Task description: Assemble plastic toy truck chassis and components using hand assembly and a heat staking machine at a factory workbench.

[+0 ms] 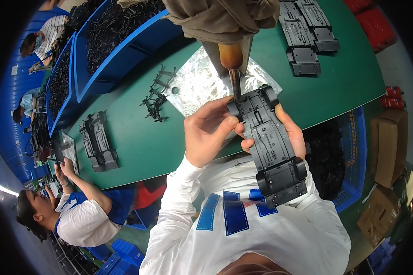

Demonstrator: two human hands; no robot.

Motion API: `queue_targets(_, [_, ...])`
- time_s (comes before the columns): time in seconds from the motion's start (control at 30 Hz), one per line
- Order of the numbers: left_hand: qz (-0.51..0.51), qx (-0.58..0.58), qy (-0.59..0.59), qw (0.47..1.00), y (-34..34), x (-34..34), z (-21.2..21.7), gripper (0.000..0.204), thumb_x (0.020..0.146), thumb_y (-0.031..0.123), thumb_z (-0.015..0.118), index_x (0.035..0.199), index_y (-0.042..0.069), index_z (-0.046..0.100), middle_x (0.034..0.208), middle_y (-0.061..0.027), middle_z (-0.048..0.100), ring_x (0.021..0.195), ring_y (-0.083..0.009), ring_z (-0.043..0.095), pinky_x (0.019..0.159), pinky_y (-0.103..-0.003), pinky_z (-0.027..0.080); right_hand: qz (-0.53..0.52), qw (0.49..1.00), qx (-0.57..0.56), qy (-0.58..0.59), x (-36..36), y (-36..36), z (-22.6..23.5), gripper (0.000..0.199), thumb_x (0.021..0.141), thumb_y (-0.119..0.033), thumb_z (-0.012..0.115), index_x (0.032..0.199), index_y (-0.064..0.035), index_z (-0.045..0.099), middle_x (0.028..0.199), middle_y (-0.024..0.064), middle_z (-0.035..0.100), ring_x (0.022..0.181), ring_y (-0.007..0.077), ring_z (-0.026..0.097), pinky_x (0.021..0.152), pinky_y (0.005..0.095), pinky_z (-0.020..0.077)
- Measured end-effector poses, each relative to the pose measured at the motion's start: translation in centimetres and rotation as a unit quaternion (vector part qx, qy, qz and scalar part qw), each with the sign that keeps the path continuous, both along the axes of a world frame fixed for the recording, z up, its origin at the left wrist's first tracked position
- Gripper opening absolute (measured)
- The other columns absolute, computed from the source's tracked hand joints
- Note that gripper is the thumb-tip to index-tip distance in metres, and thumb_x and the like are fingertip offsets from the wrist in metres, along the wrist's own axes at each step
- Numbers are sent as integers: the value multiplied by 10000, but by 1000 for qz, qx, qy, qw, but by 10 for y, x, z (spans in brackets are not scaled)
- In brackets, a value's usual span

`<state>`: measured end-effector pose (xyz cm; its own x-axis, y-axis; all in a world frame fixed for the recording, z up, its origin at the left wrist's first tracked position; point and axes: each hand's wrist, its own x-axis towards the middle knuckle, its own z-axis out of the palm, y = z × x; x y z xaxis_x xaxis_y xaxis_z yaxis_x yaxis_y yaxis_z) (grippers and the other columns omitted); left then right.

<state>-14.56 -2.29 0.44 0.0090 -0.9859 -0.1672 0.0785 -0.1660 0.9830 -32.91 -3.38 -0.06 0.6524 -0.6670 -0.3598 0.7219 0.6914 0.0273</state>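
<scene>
A long black plastic toy-car chassis [271,142] is tilted in front of my chest, its moulded ribs and wheel arches showing. My right hand [293,133] grips it from underneath, thumb along the right edge and fingertips curling round the left edge. At the upper left corner, my left hand [209,130] is closed, its index finger and thumb against the chassis edge. Any small part between those fingers is hidden. Just beside the index fingertip, the metal tip of a hanging power screwdriver [234,78] meets the chassis corner. Brown cloth [220,18] wraps the tool's upper body.
On the green table [137,151] lie a silvery sheet [195,80], small black frame parts [155,105] and more chassis [98,142] [303,36]. Blue bins [119,41] of small black parts line the far left. A co-worker [78,206] sits at left; cardboard boxes [390,146] stand right.
</scene>
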Motion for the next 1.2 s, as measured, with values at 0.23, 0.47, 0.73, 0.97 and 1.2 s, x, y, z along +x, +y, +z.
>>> queue_targets(0.23, [-1,10,-5,1000,0,1,-5,405,848,3,676,1228,-88,569,904,-98,643,847,-131,615,814,-282,501,-3,1000,0,-6,0,1,0,610,1013,-456,373,1337,58,427,1153,276,557,957,332,575,717,381,509])
queue_targets(0.47, [4,16,-1,1000,1,1,-3,406,845,7,682,1227,-82,575,915,-99,644,857,-130,613,823,-285,499,2,1000,3,-1,-1,1,0,621,1012,-466,371,1336,61,428,1145,283,558,945,328,579,721,373,519])
queue_targets(0.73, [-17,57,35,998,0,-1,4,395,903,18,622,1271,-82,520,844,-95,653,726,-109,625,589,-199,465,-10,1000,16,3,1,1,-9,584,1014,-440,384,1324,51,442,1143,272,566,959,330,577,728,373,509])
queue_targets(0.97, [-21,117,59,991,0,1,3,472,933,109,609,1336,-73,443,837,-99,648,606,-78,575,452,-176,378,0,1000,8,21,5,-3,-16,568,1012,-438,393,1309,41,459,1099,262,580,862,300,574,735,356,511])
queue_targets(1.2, [18,132,197,971,0,1,-6,496,940,110,593,1362,-67,402,809,-89,621,559,-70,526,458,-169,374,19,1000,4,-12,9,-8,-23,597,1004,-461,399,1285,60,476,1071,241,603,812,316,615,765,383,554])
